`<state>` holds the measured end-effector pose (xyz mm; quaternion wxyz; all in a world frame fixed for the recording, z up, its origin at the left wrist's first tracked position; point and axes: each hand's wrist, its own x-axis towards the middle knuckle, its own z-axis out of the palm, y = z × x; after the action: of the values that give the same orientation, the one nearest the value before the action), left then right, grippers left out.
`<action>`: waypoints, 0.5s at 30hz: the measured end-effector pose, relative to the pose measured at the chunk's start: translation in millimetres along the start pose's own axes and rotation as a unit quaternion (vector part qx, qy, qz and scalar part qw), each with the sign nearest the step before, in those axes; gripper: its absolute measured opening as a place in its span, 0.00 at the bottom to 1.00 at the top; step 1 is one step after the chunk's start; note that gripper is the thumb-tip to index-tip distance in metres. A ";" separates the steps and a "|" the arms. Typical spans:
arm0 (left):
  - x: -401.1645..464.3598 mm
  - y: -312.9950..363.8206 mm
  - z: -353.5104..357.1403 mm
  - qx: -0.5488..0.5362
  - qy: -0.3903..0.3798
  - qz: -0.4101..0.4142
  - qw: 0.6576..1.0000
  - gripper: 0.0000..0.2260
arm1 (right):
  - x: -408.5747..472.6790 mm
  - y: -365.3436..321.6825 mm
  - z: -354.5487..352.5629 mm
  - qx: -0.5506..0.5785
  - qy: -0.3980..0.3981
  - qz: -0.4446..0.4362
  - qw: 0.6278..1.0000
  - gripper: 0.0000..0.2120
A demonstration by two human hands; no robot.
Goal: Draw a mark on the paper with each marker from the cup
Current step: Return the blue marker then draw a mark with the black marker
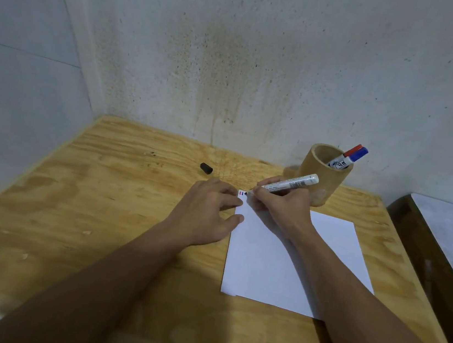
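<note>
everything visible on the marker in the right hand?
The marker has a white barrel with dark printed text and is uncapped, its dark tip down at the far left corner of the paper, beside small red and blue marks. It tilts, its tail end pointing up and right toward the cup. The right hand grips it near the tip. A black cap lies apart on the table, likely its own.

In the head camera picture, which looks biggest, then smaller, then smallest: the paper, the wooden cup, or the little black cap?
1. paper
2. wooden cup
3. black cap

The cup and cap sit farther away, yet the gaps are clear.
</note>
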<state>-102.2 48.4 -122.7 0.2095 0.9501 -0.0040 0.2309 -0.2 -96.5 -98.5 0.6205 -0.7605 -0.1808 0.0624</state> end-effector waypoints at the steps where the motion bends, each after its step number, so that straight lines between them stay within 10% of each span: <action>1: 0.2 0.2 0.2 -0.003 0.001 -0.002 1.000 0.17 | 0.2 0.8 0.0 -0.003 0.001 -0.001 1.000 0.02; 15: 0.8 2.1 -0.4 -0.008 0.003 -0.015 1.000 0.15 | 1.8 5.7 0.6 -0.007 -0.003 -0.005 1.000 0.00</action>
<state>-101.9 46.7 -121.2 0.2203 0.9477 0.0090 0.2310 2.5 -96.3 -103.9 0.6149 -0.7637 -0.1874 0.0602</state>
